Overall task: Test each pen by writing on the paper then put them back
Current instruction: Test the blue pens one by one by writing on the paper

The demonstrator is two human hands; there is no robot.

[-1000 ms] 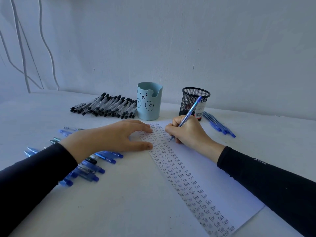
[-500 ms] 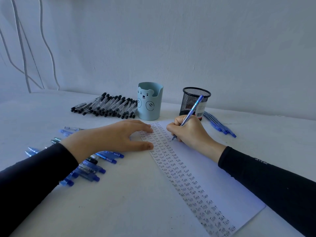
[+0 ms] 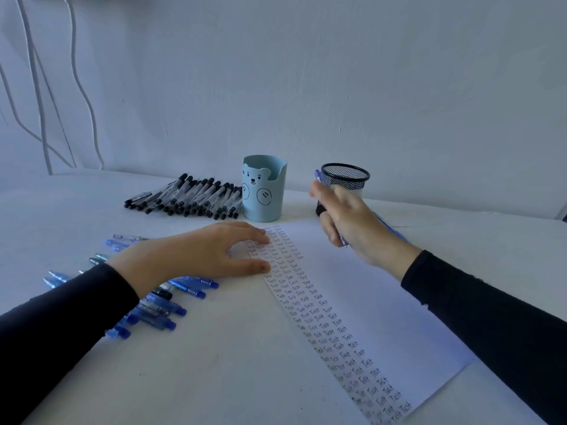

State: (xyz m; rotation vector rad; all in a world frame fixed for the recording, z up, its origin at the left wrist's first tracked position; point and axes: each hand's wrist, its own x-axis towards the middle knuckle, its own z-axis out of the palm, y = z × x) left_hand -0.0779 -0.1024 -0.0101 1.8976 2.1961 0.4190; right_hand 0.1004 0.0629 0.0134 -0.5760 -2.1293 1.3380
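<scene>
1. here, the right hand (image 3: 352,222) grips a blue plastic pen (image 3: 319,177) in curled fingers, above the far end of the white paper sheet (image 3: 368,296), near the black mesh cup (image 3: 345,176).
2. the left hand (image 3: 196,256) lies flat, fingers straight, pressing the sheet's left edge.
3. loose blue pens (image 3: 159,305) lie near left; black-capped pens (image 3: 187,196) lie left of the pale blue bear cup (image 3: 264,191).

One camera sits on the person's head and looks forward and down at the table (image 3: 230,363). The left hand (image 3: 196,256) and right hand (image 3: 352,222) are close below it. Past the fingertips (image 3: 264,238), the blue cup (image 3: 264,191), the mesh cup (image 3: 345,176) and the wall (image 3: 306,87) are farther off.
</scene>
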